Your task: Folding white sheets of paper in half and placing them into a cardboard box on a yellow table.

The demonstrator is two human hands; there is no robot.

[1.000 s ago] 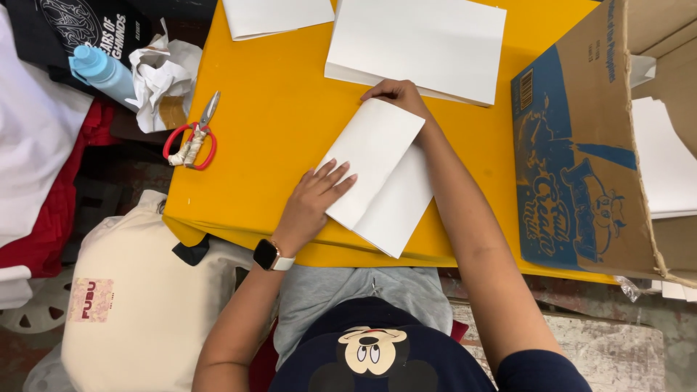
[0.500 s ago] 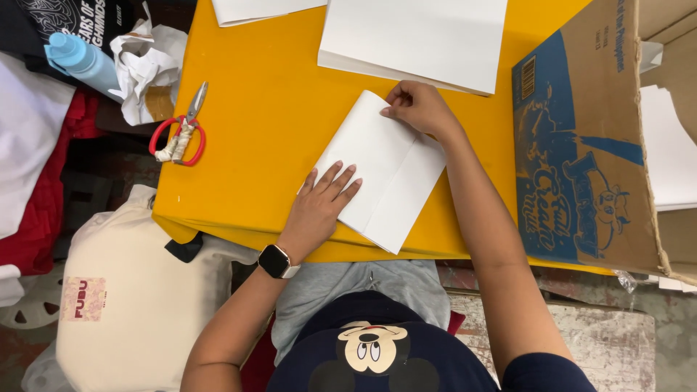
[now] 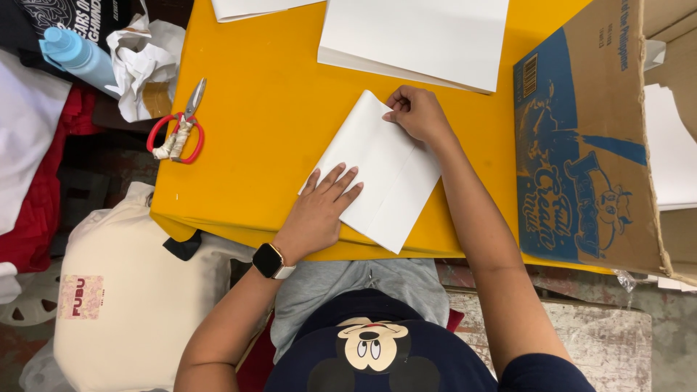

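At the far left we see a cream fabric bag with a small pink square label low on its side, lying below the table edge. Above it a light blue bottle lies tilted beside crumpled white paper, with red cloth beneath. On the yellow table, near its left edge, rest red-handled scissors, the handles wrapped in pale tape and the blades shut.

Our left hand, a watch on its wrist, lies flat with the fingers spread on the lower left part of the folded white sheet; it presses down and grasps nothing. That sheet sits near the front edge of the table, turned at a slant, one corner reaching past the edge. Our right hand is curled at the sheet's upper corner, fingertips bent down onto the fold; we cannot tell whether it pinches the paper or only presses it.

Behind the sheet, just apart from it, lies a stack of white paper. To the right a brown cardboard box stands against the table, its flap printed in blue with a small barcode label near the top corner; more white sheets show inside.
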